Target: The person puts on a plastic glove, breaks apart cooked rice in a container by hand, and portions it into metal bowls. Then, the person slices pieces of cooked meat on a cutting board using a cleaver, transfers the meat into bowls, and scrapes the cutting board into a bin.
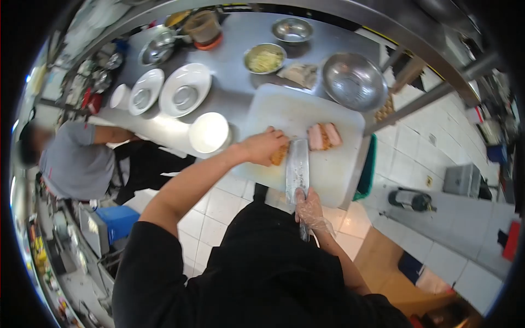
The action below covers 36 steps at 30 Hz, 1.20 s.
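My left hand is closed over a golden-crusted piece of fried meat on the white cutting board. Its fingertips are bent down onto the meat, hiding part of it. In a clear plastic glove, my right hand grips the handle of a cleaver. The broad blade lies between the held piece and several cut slices of the meat, pale inside with a browned crust. Whether the blade touches the held piece, I cannot tell.
Past the board stand a large steel bowl, a bowl of shredded vegetable and a crumpled cloth or bag. White plates and a white bowl stand left. Another person works at the far left.
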Available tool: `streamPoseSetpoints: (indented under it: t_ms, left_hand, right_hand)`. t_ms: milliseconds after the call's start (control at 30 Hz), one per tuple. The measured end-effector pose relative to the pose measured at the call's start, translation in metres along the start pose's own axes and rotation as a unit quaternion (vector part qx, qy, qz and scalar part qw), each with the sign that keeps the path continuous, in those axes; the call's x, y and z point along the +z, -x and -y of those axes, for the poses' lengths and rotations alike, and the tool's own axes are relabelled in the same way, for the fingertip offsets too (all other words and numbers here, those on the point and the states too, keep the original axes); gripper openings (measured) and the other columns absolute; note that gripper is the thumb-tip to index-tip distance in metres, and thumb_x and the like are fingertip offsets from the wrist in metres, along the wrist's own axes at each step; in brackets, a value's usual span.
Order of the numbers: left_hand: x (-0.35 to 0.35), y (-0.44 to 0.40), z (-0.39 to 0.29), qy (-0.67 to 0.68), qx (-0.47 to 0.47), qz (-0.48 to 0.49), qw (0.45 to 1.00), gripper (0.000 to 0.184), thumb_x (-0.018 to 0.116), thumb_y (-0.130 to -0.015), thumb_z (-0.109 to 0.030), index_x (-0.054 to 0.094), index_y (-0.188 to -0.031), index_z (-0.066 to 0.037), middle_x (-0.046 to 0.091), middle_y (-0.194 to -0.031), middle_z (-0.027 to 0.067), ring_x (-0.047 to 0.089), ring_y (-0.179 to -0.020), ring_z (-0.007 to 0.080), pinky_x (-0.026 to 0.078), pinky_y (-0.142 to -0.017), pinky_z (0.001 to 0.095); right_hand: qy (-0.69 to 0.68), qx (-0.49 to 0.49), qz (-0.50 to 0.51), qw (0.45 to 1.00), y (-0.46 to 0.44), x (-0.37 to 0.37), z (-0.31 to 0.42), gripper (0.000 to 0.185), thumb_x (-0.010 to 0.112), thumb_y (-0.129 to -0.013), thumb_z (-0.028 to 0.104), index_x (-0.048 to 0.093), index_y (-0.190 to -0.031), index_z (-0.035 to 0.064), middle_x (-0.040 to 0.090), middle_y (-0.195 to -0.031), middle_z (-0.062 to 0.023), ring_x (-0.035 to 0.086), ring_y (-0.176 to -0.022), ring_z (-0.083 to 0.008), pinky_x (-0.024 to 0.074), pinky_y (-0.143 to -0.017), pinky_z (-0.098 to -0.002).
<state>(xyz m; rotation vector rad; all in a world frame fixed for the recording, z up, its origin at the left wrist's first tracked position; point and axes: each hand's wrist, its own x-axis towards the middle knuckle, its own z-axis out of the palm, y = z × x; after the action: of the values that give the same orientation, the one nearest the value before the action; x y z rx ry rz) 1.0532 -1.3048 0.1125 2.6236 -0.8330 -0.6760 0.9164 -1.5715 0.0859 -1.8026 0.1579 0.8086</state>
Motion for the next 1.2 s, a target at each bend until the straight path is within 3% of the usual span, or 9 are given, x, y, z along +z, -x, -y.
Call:
streamPoseSetpoints:
  t_ms: [333,667,800,900,933,1000,1033,1133,1200]
  left_hand:
    - [-0.036,0.037,0.042,0.153,-0.13,-0.274,0.94,0.086,0.093,-0.066,-0.028,0.061,-0.141,-0.002,0.061,-0.141,0.0245,0.056,-0.13,0.047,0.047,-0.115,0.051]
    - [-0.15,0.12,0.379,0.338,-0.312,-0.362,0.811,0.055,0.097,-0.06,-0.027,0.078,-0.099,0.006,0.08,-0.084,0.0149,0.077,-0.068,0.0232,0.064,-0.07,0.034]
    - [-0.123,0.107,0.435,0.186,-0.469,-0.237,0.83,0.064,0.09,-0.066,-0.037,0.077,-0.114,0.003,0.08,-0.108,0.0181,0.077,-0.106,0.0265,0.064,-0.085,0.0405]
    - [-0.126,0.105,0.411,0.075,-0.534,-0.211,0.815,0.07,0.082,-0.075,-0.039,0.072,-0.132,0.0,0.075,-0.129,0.0205,0.069,-0.13,0.0309,0.06,-0.098,0.0488]
    - [-0.134,0.098,0.4,0.067,-0.548,-0.187,0.813,0.073,0.078,-0.08,-0.038,0.067,-0.142,-0.001,0.07,-0.139,0.0218,0.063,-0.139,0.0346,0.057,-0.105,0.054]
    - [-0.133,0.09,0.387,0.115,-0.629,-0.236,0.732,0.071,0.072,-0.09,-0.042,0.063,-0.148,-0.001,0.064,-0.147,0.0261,0.061,-0.137,0.0492,0.051,-0.109,0.0687]
    - [-0.123,0.088,0.419,0.111,-0.601,-0.181,0.77,0.066,0.071,-0.09,-0.039,0.066,-0.144,-0.003,0.063,-0.149,0.0273,0.059,-0.14,0.0499,0.051,-0.108,0.0704]
    - [-0.113,0.084,0.418,0.056,-0.53,-0.259,0.805,0.053,0.069,-0.083,-0.03,0.074,-0.126,0.0,0.076,-0.129,0.0247,0.075,-0.12,0.0407,0.061,-0.098,0.0539]
    - [-0.12,0.083,0.433,0.095,-0.509,-0.173,0.838,0.063,0.071,-0.084,-0.034,0.066,-0.135,0.003,0.074,-0.131,0.0251,0.074,-0.122,0.0387,0.06,-0.097,0.0536]
  right_hand:
    - [0.068,-0.056,0.032,0.996,-0.06,0.024,0.1,0.033,0.056,-0.11,0.028,0.059,-0.121,-0.0032,0.064,-0.071,-0.013,0.06,-0.043,-0.0227,0.0507,-0.045,-0.0413]
    - [0.444,-0.179,0.223,0.849,-0.317,0.165,0.418,0.037,0.056,-0.101,0.027,0.066,-0.084,-0.0046,0.067,-0.064,-0.0137,0.068,-0.054,-0.0254,0.0578,-0.064,-0.0423]
    - [0.529,-0.124,0.222,0.81,-0.341,0.187,0.438,0.034,0.056,-0.101,0.022,0.066,-0.083,-0.0041,0.072,-0.071,-0.0164,0.073,-0.061,-0.0272,0.0605,-0.07,-0.0438]
    - [0.661,-0.251,0.305,0.638,-0.337,0.151,0.397,0.031,0.053,-0.105,0.027,0.066,-0.098,-0.0002,0.069,-0.069,-0.0174,0.071,-0.058,-0.0366,0.058,-0.07,-0.0537]
    - [0.545,-0.364,0.141,0.742,-0.311,0.136,0.363,0.03,0.052,-0.107,0.027,0.063,-0.106,-0.0003,0.069,-0.074,-0.0213,0.071,-0.065,-0.0424,0.0576,-0.073,-0.0561]
    - [0.383,-0.354,-0.009,0.854,-0.243,0.115,0.319,0.031,0.052,-0.109,0.029,0.057,-0.118,-0.0003,0.07,-0.082,-0.0287,0.07,-0.078,-0.0521,0.0561,-0.078,-0.06]
    - [0.359,-0.247,0.011,0.9,-0.2,0.1,0.311,0.034,0.052,-0.109,0.031,0.053,-0.122,-0.0002,0.07,-0.086,-0.0321,0.068,-0.084,-0.056,0.0551,-0.08,-0.0615]
    - [0.342,-0.204,-0.059,0.915,-0.109,0.062,0.228,0.035,0.055,-0.106,0.027,0.052,-0.125,-0.0014,0.071,-0.085,-0.0332,0.07,-0.082,-0.0551,0.0546,-0.079,-0.0654]
    - [0.323,-0.121,-0.123,0.93,-0.056,0.049,0.189,0.034,0.057,-0.104,0.027,0.051,-0.124,0.0005,0.07,-0.081,-0.0331,0.07,-0.08,-0.0553,0.0537,-0.076,-0.0679]
